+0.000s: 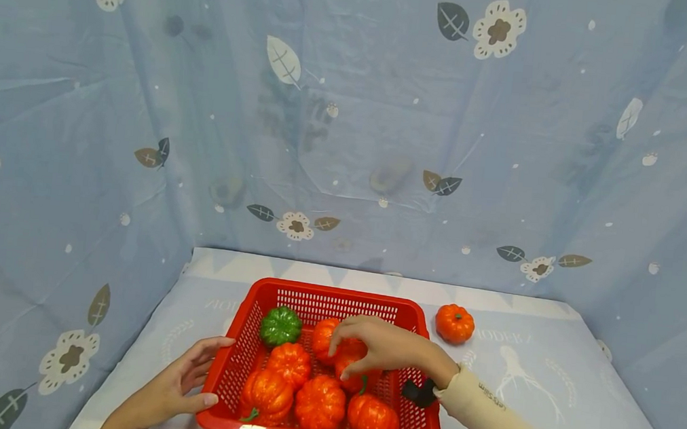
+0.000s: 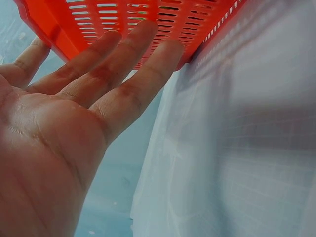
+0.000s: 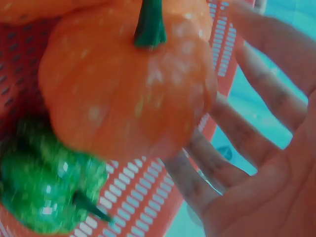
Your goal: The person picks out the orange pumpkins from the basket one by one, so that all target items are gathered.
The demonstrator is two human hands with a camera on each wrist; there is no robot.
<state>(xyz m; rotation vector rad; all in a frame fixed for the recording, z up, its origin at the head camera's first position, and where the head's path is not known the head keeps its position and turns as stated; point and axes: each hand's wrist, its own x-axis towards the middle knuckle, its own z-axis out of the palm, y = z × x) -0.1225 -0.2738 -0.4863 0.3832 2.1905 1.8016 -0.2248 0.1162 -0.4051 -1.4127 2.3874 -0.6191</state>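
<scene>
A red plastic basket (image 1: 336, 294) with slotted walls holds several orange pumpkins and one green pumpkin (image 1: 280, 326). My right hand (image 1: 384, 343) reaches over the basket, beside and above an orange pumpkin (image 3: 128, 84) with a green stem. Its fingers spread apart, some tips at or behind that pumpkin's side; contact is unclear. At the basket's left side is my left hand (image 1: 182, 381), its straight fingers (image 2: 140, 94) against the slotted wall and its thumb near the rim. Other orange pumpkins, such as a front middle one (image 1: 321, 405), lie around the basket floor.
One orange pumpkin (image 1: 454, 324) sits outside the basket, on the cloth-covered table (image 1: 523, 407) to the right. Blue patterned cloth (image 1: 351, 126) hangs behind the table and at both sides. A black device (image 1: 420, 393) is strapped at my right wrist.
</scene>
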